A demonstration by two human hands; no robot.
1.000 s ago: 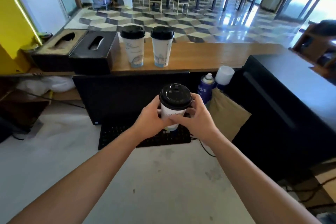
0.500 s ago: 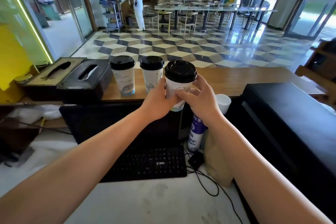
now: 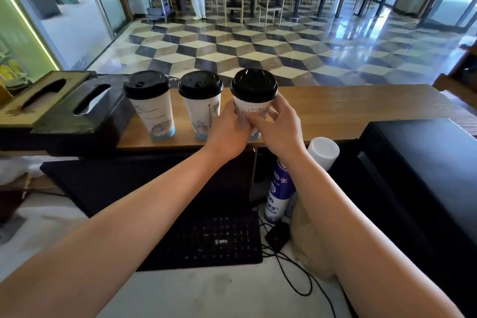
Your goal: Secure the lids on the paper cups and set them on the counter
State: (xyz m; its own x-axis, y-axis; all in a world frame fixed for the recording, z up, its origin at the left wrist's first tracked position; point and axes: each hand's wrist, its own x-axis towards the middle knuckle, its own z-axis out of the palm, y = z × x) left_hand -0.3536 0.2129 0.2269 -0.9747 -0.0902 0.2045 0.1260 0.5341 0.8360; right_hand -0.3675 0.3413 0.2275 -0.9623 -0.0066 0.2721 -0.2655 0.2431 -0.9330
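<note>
Three white paper cups with black lids stand in a row on the wooden counter [image 3: 335, 111]. The left cup [image 3: 152, 111] and the middle cup [image 3: 201, 108] stand free. Both hands wrap the right cup [image 3: 254, 100], whose base rests at the counter's front edge. My left hand [image 3: 228, 131] grips its left side and touches the middle cup's lower part. On its right side sits my right hand [image 3: 278, 126], thumb and fingers curled round the wall. The lid [image 3: 254, 85] is seated flat on top.
Two tissue boxes [image 3: 77, 108] sit on the counter's left end. Below the counter are a dark monitor [image 3: 144, 178], a black keyboard [image 3: 206, 242], a blue-and-white spray can [image 3: 280, 191], a white upturned cup [image 3: 322, 152] and a black machine [image 3: 423, 168] at right. A person stands far back.
Both hands lifted the lidded cup from above the keyboard up and forward, then lowered it onto the counter to the right of the other two cups.
</note>
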